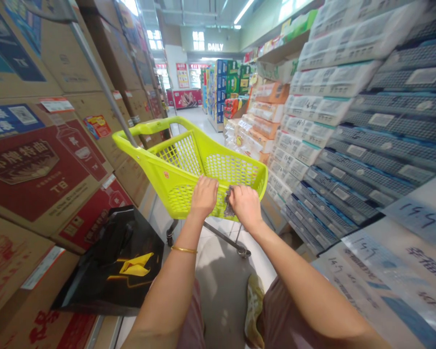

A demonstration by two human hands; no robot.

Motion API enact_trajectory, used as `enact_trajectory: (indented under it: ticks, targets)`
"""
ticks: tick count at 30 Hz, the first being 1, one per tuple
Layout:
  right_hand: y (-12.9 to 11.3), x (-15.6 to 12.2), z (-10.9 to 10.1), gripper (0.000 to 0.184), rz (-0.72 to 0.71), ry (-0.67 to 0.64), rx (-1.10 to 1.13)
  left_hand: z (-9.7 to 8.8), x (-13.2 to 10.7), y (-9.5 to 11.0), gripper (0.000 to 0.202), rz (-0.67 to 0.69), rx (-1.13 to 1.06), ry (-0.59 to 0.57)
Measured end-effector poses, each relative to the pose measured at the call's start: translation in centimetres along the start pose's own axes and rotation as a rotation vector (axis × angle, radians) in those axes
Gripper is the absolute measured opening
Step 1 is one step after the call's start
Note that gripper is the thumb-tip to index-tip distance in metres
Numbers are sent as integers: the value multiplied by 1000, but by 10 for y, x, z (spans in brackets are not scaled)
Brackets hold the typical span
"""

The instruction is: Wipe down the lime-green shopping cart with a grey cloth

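A lime-green plastic shopping cart (156, 167) with a perforated basket stands in front of me, its near end toward my body. My left hand (205, 195) is closed over the rim of that end, fingers curled to the inner side. Close beside it, my right hand (246, 204) grips a crumpled dark grey cloth (228, 201) against the same rim. Part of the cloth hangs down the outer face of the basket. Fingertips of both hands are hidden behind the rim. No goods show in the visible part of the basket.
Stacked cartons (39, 165) rise on the left, with a black bag (112, 271) leaning at their foot. Packs of tissue paper (323, 82) and blue-grey packages (381, 145) line the right. A metal pole (101, 77) slants across the upper left. The tiled aisle (198, 118) runs ahead.
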State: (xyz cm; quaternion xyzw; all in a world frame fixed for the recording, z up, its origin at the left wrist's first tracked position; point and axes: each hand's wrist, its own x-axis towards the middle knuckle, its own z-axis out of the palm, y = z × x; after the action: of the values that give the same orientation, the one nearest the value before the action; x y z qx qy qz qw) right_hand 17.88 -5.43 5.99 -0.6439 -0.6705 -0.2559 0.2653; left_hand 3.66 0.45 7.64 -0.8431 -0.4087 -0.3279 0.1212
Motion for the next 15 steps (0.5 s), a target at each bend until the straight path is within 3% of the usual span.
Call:
enact_trajectory:
  ticks: [5, 8, 15]
  targets:
    - [0, -1, -1, 18, 106, -2, -13, 6, 1, 13, 26, -14, 46, 5]
    - [-9, 5, 5, 20, 103, 18, 51, 11, 1, 21, 23, 29, -24, -52]
    - [-14, 14, 14, 23, 62, 35, 92, 16, 3, 25, 20, -30, -74, -51]
